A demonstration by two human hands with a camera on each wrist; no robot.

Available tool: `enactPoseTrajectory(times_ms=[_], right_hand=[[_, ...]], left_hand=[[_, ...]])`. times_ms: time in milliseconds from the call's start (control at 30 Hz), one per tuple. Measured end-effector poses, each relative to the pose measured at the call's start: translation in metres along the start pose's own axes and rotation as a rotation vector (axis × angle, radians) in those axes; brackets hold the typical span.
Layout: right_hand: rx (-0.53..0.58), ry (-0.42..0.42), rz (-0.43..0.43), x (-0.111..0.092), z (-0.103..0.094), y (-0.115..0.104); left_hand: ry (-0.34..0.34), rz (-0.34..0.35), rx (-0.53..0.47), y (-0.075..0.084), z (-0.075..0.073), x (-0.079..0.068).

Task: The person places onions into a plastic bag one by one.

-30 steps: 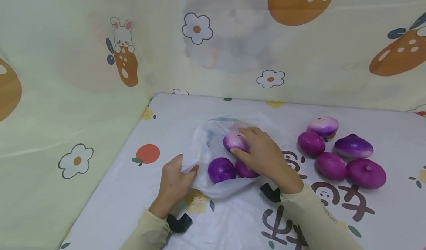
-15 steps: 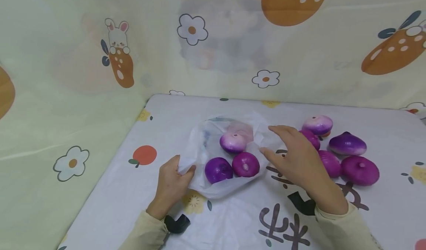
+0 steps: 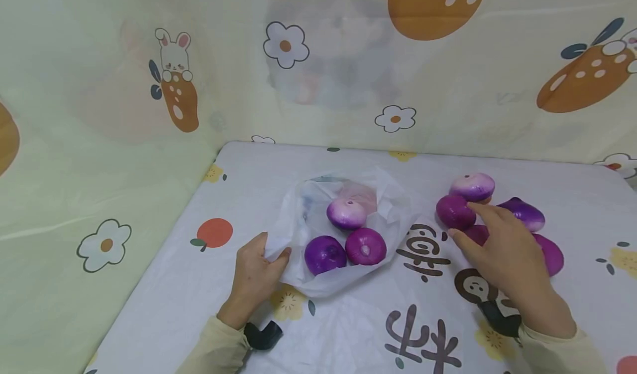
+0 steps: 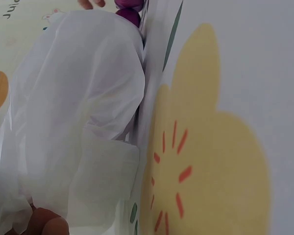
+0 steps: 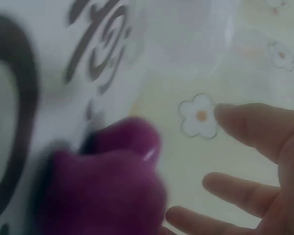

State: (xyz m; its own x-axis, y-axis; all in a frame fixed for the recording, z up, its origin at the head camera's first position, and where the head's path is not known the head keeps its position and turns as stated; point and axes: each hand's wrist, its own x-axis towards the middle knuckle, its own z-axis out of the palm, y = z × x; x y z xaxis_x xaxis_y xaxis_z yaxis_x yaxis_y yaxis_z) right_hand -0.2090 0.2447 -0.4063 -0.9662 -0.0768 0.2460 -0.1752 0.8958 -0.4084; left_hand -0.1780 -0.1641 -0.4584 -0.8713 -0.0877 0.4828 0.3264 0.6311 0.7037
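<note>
My left hand (image 3: pixel 255 277) pinches the near-left edge of a thin white plastic bag (image 3: pixel 318 289), whose mouth is spread wide. Inside lie a pale-topped purple onion (image 3: pixel 346 213), a deep purple onion (image 3: pixel 325 255) and a magenta onion (image 3: pixel 365 246). In the left wrist view, fingertips (image 4: pixel 51 225) hold the crumpled bag. My right hand (image 3: pixel 512 255) hovers over the onions on the right, fingers spread and holding nothing. Its fingertips overlap a round magenta onion (image 3: pixel 455 212) in the head view. Blurred magenta onions (image 5: pixel 108 191) sit just beside that hand in the right wrist view.
Around the right hand are a white-and-purple onion (image 3: pixel 473 186), a pointed purple onion (image 3: pixel 525 214) and a partly covered magenta onion (image 3: pixel 551 254). A printed white cloth covers the table (image 3: pixel 348 335). Patterned curtain-like sheets (image 3: pixel 328 75) rise behind and to the left.
The right hand has let go of the pale-topped onion inside the bag and moved right, to above the loose onions. The left hand keeps its hold on the bag's edge.
</note>
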Motion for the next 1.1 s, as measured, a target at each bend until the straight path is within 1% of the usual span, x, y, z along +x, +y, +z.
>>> enactPoseTrajectory(times_ms=[133, 300, 567, 700, 933, 1100], right_hand=[[-0.039, -0.042, 0.038, -0.003, 0.002, 0.014], [-0.052, -0.081, 0.068, -0.008, 0.005, 0.024], [-0.063, -0.089, 0.057, -0.014, 0.012, 0.031], [-0.067, -0.073, 0.045, -0.016, 0.016, 0.032], [-0.069, -0.004, 0.008, -0.018, 0.022, 0.033], [-0.075, 0.009, 0.010, -0.020, 0.024, 0.035]], left_hand=[[-0.006, -0.011, -0.013, 0.001, 0.000, -0.001], [-0.009, -0.016, -0.012, 0.001, 0.000, -0.001], [-0.012, -0.022, 0.010, 0.002, 0.000, -0.001], [-0.012, -0.026, 0.012, 0.001, 0.000, -0.001], [-0.012, -0.034, 0.000, 0.002, -0.001, -0.001], [-0.013, -0.033, 0.001, 0.002, 0.000, -0.001]])
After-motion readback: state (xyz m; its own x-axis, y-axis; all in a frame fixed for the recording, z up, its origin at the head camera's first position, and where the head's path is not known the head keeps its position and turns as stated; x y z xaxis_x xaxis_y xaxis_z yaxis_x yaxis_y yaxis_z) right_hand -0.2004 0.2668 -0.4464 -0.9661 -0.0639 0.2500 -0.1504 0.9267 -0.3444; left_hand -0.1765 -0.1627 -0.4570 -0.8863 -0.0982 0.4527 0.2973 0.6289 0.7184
